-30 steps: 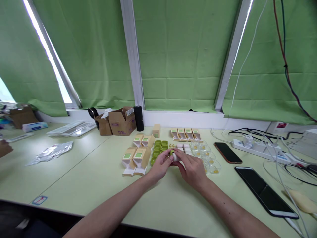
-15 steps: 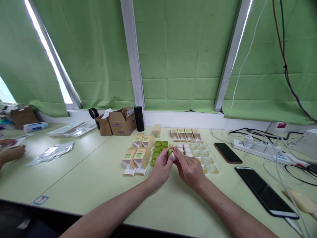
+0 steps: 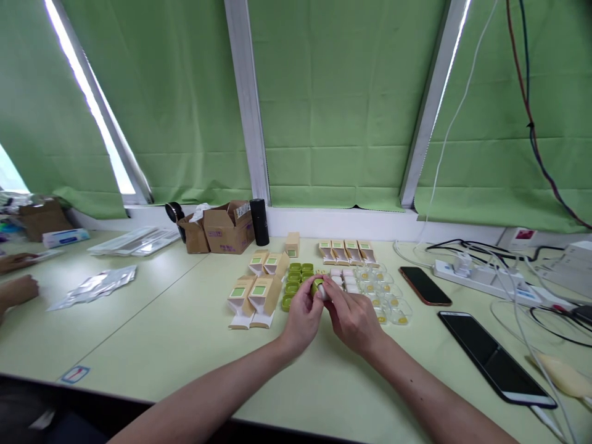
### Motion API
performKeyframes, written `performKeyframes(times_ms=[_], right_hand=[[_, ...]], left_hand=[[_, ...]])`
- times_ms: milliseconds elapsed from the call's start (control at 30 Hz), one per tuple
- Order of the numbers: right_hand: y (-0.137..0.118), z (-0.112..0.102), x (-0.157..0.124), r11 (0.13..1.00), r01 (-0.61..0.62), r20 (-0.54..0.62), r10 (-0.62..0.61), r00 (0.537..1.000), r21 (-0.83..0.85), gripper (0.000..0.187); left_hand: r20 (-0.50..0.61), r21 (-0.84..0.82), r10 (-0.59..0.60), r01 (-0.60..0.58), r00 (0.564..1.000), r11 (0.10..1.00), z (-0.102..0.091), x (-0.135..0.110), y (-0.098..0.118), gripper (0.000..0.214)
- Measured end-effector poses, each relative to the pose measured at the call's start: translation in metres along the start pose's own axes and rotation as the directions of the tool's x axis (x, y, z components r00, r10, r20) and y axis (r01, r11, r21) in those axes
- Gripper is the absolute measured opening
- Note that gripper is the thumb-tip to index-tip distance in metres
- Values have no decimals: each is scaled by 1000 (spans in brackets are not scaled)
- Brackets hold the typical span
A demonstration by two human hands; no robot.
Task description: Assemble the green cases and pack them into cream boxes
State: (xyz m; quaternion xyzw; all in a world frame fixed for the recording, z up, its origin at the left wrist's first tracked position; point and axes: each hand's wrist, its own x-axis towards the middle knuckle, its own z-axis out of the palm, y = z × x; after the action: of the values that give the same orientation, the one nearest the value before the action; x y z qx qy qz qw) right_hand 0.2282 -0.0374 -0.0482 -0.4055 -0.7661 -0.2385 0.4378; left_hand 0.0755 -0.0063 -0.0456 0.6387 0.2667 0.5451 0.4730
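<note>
Forearms (image 3: 226, 385) converge from near left and right; left hand (image 3: 301, 317) and right hand (image 3: 355, 316) meet over the bench (image 3: 185, 348), fingers of both pinching a green-and-white piece (image 3: 317, 287), right of the open cartons (image 3: 262, 295).

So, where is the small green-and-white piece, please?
Just right of centre in the head view, the piece is held between left hand and right hand, near green square containers.

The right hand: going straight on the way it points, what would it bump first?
The right hand would first push the small green-and-white piece it's touching, then the left hand holding it. Beyond, the green cups look next, but depth is unclear.
</note>
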Motion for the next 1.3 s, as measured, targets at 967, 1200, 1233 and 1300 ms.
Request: performKeyframes(times_ms=[967,1200,1233,1300], right_hand=[[-3,-5,4,991,28,5,-28,1000,-134,31],[-2,0,2,993,8,-8,-9,1000,-122,33],[-2,0,2,992,6,-6,-6,1000,-124,33],[-2,0,2,993,-1,-3,1,1000,-119,34]], left_hand=[[96,-75,-87,94,992,993,-5,4,-10,59],[77,-20,-70,72,995,997,-4,4,-8,55],[77,-17,-72,73,994,997,-4,4,-8,55],[74,-12,-74,75,994,997,-3,4,-8,57]])
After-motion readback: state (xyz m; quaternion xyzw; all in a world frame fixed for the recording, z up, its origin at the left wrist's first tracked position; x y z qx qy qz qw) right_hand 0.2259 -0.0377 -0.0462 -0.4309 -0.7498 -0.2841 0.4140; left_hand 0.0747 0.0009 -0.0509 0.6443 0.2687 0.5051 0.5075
